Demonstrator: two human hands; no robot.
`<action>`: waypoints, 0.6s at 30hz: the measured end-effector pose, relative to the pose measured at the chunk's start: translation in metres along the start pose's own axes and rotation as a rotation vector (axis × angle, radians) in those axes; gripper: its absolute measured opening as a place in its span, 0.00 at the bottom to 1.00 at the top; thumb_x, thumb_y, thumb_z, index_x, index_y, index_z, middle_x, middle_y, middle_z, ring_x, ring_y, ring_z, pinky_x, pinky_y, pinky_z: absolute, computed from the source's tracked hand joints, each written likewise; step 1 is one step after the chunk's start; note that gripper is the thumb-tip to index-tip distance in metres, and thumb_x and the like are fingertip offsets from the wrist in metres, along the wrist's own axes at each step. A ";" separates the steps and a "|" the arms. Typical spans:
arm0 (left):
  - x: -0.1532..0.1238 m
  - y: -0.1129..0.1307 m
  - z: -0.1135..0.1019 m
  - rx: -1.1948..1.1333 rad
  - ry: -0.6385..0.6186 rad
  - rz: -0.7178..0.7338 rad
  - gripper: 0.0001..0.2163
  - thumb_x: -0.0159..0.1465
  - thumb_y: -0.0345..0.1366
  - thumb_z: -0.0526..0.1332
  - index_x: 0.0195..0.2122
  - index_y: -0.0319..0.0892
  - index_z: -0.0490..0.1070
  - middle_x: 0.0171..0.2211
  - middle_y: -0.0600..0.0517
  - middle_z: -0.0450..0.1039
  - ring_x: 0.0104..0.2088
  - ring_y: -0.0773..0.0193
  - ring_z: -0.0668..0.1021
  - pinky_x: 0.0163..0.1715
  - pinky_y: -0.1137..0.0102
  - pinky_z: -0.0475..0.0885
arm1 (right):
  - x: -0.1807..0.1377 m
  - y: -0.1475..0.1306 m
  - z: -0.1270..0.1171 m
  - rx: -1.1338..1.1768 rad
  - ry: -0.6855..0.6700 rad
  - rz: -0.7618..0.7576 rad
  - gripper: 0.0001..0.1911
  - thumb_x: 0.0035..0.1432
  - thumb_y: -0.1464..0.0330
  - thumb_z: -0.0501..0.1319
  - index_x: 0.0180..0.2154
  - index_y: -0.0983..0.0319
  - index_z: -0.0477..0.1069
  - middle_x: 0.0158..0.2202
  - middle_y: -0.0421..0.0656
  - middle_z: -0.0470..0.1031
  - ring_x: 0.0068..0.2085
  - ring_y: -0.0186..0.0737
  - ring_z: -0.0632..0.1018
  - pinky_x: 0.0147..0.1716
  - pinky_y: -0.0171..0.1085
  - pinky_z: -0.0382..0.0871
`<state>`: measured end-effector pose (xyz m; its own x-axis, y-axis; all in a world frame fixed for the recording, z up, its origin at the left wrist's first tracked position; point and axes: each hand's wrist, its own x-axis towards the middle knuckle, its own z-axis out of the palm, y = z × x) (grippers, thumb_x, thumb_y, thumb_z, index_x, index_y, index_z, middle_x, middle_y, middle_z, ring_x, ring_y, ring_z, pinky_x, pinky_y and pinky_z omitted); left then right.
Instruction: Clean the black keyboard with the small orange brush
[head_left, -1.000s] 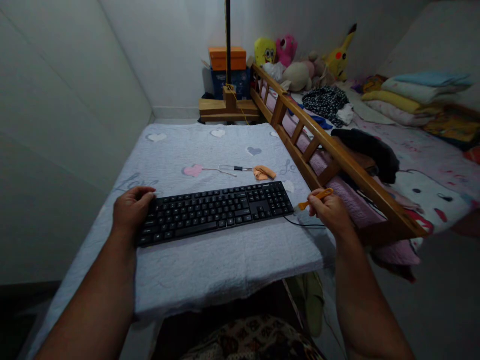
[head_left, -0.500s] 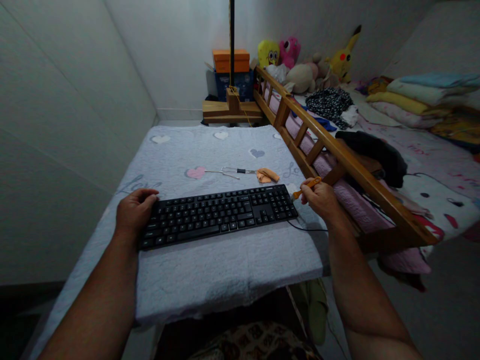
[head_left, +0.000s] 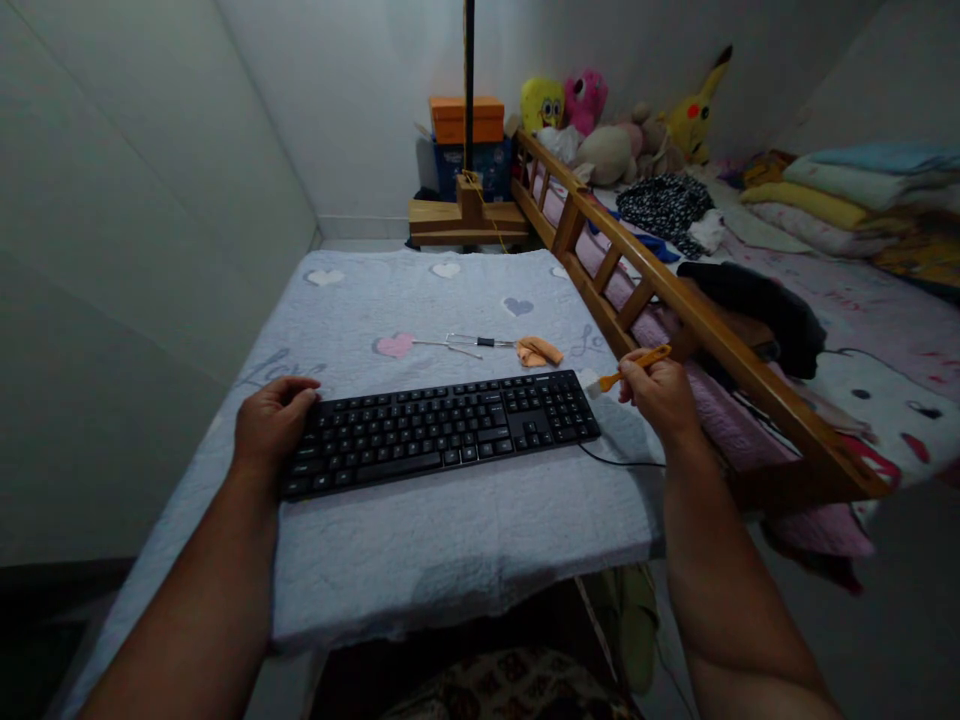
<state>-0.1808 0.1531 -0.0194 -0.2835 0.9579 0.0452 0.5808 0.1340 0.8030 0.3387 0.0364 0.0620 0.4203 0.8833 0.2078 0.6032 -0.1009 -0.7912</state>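
Observation:
A black keyboard [head_left: 442, 425] lies across a table covered with a pale cloth [head_left: 450, 520] printed with hearts. My left hand [head_left: 271, 422] rests curled over the keyboard's left end, gripping it. My right hand [head_left: 660, 392] is closed around a small orange-handled brush [head_left: 630, 368], whose pale tip points at the keyboard's right end. The keyboard's black cable [head_left: 622, 462] runs off to the right under that hand.
Behind the keyboard lie a metal wire tool [head_left: 461, 343] and an orange cloth [head_left: 538, 351]. A wooden bed rail [head_left: 675, 300] borders the table's right side, with bedding and plush toys [head_left: 600, 120] beyond. A wall stands close on the left. A pole on a wooden base [head_left: 466, 210] stands at the back.
My right hand with the brush moved in toward the keyboard's right end, then drew slightly back and up. My left hand stayed on the keyboard.

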 end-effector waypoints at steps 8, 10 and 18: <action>-0.001 0.000 0.000 0.001 0.012 -0.016 0.18 0.54 0.45 0.64 0.43 0.44 0.83 0.35 0.52 0.80 0.37 0.57 0.78 0.39 0.65 0.69 | -0.001 0.004 -0.009 -0.139 -0.270 0.093 0.11 0.56 0.62 0.60 0.24 0.58 0.71 0.16 0.39 0.71 0.19 0.38 0.72 0.21 0.36 0.62; 0.001 -0.003 0.001 0.010 0.012 -0.007 0.18 0.54 0.45 0.65 0.42 0.44 0.83 0.35 0.52 0.80 0.37 0.57 0.78 0.39 0.65 0.69 | -0.001 0.001 -0.006 -0.139 -0.284 0.093 0.11 0.55 0.62 0.60 0.23 0.58 0.70 0.16 0.40 0.71 0.19 0.38 0.72 0.21 0.36 0.62; 0.000 -0.001 0.000 0.005 0.017 -0.011 0.17 0.55 0.44 0.65 0.42 0.44 0.83 0.36 0.51 0.82 0.38 0.57 0.79 0.41 0.66 0.72 | 0.008 -0.002 0.002 -0.110 -0.210 0.020 0.16 0.57 0.61 0.58 0.19 0.58 0.69 0.17 0.42 0.72 0.22 0.39 0.74 0.26 0.36 0.65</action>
<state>-0.1817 0.1532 -0.0204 -0.3025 0.9520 0.0466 0.5813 0.1456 0.8005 0.3394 0.0441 0.0647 0.2898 0.9553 0.0590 0.6713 -0.1590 -0.7239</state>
